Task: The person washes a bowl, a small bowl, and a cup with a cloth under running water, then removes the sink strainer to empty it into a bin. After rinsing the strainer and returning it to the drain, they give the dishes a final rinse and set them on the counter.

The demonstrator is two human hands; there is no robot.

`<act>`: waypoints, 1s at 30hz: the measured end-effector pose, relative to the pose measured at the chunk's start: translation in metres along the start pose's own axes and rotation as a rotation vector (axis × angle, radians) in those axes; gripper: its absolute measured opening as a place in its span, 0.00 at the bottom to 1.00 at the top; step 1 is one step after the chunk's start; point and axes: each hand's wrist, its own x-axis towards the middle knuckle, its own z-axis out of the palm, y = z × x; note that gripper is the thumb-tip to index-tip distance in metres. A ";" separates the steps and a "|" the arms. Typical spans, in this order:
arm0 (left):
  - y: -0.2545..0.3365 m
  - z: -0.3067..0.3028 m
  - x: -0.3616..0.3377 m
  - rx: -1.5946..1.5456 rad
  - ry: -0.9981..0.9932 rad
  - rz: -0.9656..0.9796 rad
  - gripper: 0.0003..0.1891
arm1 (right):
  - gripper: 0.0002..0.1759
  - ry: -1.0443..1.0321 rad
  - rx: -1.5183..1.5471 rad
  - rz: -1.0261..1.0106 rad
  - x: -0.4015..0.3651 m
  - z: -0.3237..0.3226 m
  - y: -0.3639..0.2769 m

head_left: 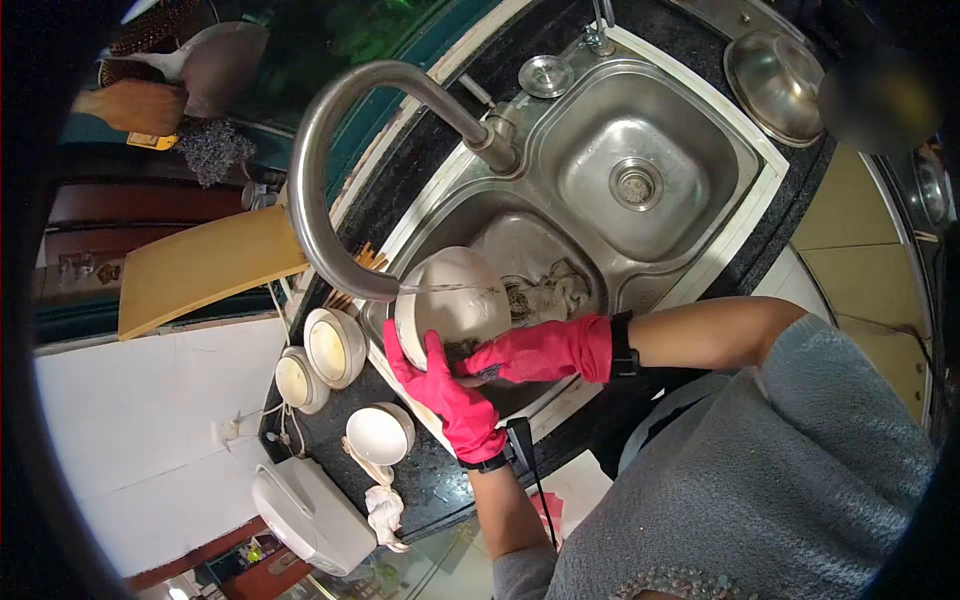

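Note:
Both my hands wear pink rubber gloves. My left hand (pixel 436 385) grips the near rim of a white bowl (pixel 455 305), which is tilted over the left sink basin under the curved faucet (pixel 315 190). A thin stream of water runs from the spout into the bowl. Pressed against the bowl's near side, my right hand (pixel 520 355) is closed around a dark scrubber (pixel 462 350), partly hidden by the fingers. A crumpled cloth (pixel 560 292) lies in the basin just beyond my right hand.
The right basin (pixel 640 165) has a drain strainer. White bowls (pixel 335 348) and another white bowl (pixel 380 434) stand on the dark counter at left, near a white appliance (pixel 310 515). A metal bowl (pixel 775 85) sits at upper right. Chopsticks (pixel 362 268) lie behind the faucet spout.

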 end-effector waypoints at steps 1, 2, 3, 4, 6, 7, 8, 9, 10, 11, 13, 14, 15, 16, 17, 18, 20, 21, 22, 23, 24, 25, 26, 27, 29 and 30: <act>-0.002 -0.001 0.000 0.000 0.001 -0.001 0.29 | 0.20 -0.075 -0.105 -0.029 -0.003 -0.006 -0.039; -0.006 -0.004 0.000 -0.040 0.002 -0.013 0.29 | 0.20 -0.150 -0.209 -0.060 -0.003 -0.012 -0.061; -0.009 -0.006 0.002 -0.080 0.002 -0.022 0.29 | 0.20 -0.149 -0.209 -0.063 0.002 -0.022 -0.052; -0.011 -0.006 0.003 -0.081 0.002 -0.020 0.29 | 0.18 -0.028 -0.594 -0.027 0.008 -0.035 -0.034; -0.011 -0.011 0.001 0.061 -0.032 0.028 0.29 | 0.16 0.091 -0.965 0.014 0.016 -0.048 -0.008; -0.008 -0.010 0.000 0.064 -0.029 0.028 0.29 | 0.15 0.239 -1.127 -0.153 0.023 -0.053 -0.002; -0.003 -0.005 -0.001 0.019 -0.013 0.017 0.29 | 0.14 0.391 -1.284 -0.326 0.026 -0.056 0.005; 0.000 -0.002 -0.001 -0.027 0.002 0.007 0.29 | 0.14 0.390 -1.284 -0.331 0.024 -0.052 0.003; 0.001 0.000 -0.001 -0.081 0.021 -0.024 0.29 | 0.15 0.393 -1.182 -0.269 0.017 -0.043 0.001; 0.003 0.001 -0.002 -0.079 0.024 -0.024 0.29 | 0.16 0.393 -1.077 -0.204 0.010 -0.031 -0.002; 0.005 0.002 -0.002 0.029 -0.017 0.081 0.29 | 0.19 0.130 -0.821 -0.398 -0.005 -0.017 -0.006; 0.003 0.001 -0.001 0.028 -0.019 0.081 0.29 | 0.21 0.046 -0.761 -0.388 -0.007 -0.017 -0.007; -0.002 -0.001 -0.001 0.008 -0.006 0.063 0.29 | 0.22 -0.039 -0.699 -0.378 -0.006 -0.017 -0.013; -0.005 -0.003 -0.001 -0.010 0.006 0.045 0.29 | 0.22 -0.038 -0.698 -0.377 -0.002 -0.022 -0.021; -0.004 -0.003 -0.002 -0.007 0.004 0.045 0.29 | 0.24 -0.017 -0.889 -0.120 0.005 -0.033 -0.029; -0.003 -0.003 -0.003 0.049 -0.010 0.053 0.29 | 0.26 0.003 -1.068 0.146 0.011 -0.045 -0.033; -0.001 -0.005 -0.003 0.110 -0.023 0.063 0.30 | 0.22 0.296 -1.081 -0.192 0.017 -0.062 -0.013; -0.002 -0.005 -0.001 0.026 0.003 0.037 0.29 | 0.20 0.342 -1.256 -0.252 0.018 -0.067 -0.023; -0.004 -0.007 0.000 -0.057 0.028 0.007 0.29 | 0.20 0.341 -1.257 -0.254 0.016 -0.071 -0.033; -0.005 -0.008 0.000 -0.141 0.054 -0.024 0.29 | 0.23 0.306 -1.364 -0.329 0.010 -0.077 -0.043; -0.007 -0.011 0.002 -0.136 0.052 -0.006 0.29 | 0.25 0.266 -1.468 -0.406 0.005 -0.081 -0.054; -0.006 -0.011 0.003 -0.135 0.059 -0.003 0.29 | 0.25 0.261 -1.465 -0.412 -0.002 -0.086 -0.064; -0.003 -0.011 0.004 -0.115 0.069 0.011 0.29 | 0.26 0.331 -1.479 -0.358 -0.010 -0.091 -0.074; -0.001 -0.011 0.006 -0.095 0.078 0.025 0.28 | 0.27 0.401 -1.492 -0.303 -0.018 -0.098 -0.078; -0.006 -0.021 0.012 -0.151 0.069 -0.018 0.28 | 0.27 0.430 -1.338 -0.244 -0.031 -0.133 -0.075; -0.010 -0.028 0.015 -0.207 0.055 -0.065 0.28 | 0.27 0.458 -1.182 -0.180 -0.038 -0.149 -0.077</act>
